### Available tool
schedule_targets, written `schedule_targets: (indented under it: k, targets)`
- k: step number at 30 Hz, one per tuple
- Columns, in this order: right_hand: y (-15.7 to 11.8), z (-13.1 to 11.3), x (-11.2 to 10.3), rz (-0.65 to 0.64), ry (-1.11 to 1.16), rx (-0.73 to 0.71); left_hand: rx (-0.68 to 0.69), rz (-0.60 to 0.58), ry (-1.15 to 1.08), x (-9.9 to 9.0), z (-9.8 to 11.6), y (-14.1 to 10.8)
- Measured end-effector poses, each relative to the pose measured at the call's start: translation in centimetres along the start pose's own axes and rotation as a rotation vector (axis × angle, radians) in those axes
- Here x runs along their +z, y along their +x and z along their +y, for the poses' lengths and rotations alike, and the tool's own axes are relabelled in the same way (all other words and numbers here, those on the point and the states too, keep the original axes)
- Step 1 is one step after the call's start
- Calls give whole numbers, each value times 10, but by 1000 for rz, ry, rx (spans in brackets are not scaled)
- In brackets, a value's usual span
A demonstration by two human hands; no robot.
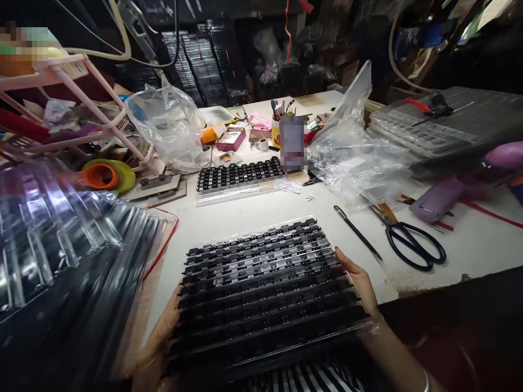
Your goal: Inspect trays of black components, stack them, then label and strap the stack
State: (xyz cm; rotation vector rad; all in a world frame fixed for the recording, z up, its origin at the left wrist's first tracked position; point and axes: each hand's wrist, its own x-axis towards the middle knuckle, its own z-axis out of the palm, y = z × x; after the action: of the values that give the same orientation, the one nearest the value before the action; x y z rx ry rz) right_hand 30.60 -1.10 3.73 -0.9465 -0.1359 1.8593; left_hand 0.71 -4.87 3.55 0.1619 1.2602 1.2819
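Note:
Between my two hands is a clear plastic tray [302, 340] filled with rows of small black parts [261, 272] that have light metal pins. My left hand [163, 321] grips the tray's left edge, its fingers mostly hidden underneath. On the opposite edge my right hand [359, 280] is closed, with its fingertips behind the rim. The tray is held tilted over the near side of the white table. Farther back lies a second tray [232, 196] with similar black parts [241, 172].
Black-handled scissors [417, 245] and a black pen-like tool [357, 233] lie at the right, near a purple glue gun [439, 198]. Stacked plastic trays [73, 256] fill the left side. Crumpled clear bags [171, 128] and a pink rack [93, 92] stand behind.

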Motion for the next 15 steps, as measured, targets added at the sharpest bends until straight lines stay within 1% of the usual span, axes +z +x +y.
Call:
schedule_targets:
  k: [3,6,9,12,14,15]
  targets:
    - [5,2,2,-45,-21,-61,-21,-43,12,8,2,-2]
    - [9,6,-2,-27,-33,-116,-18,-69,47,9,3,2]
    - [8,7,-4,55,-88,-106,-3,-54,50,4,3,8]
    - [5,3,-1,126,-167,-81,-9,-135,12,0,3,11]
    - [4,0,-1,124,-208,-50,-22,-199,-15,-1,3,11]
    - [4,-1,-3,129,-229,-33,-23,-209,-28,-1,3,12]
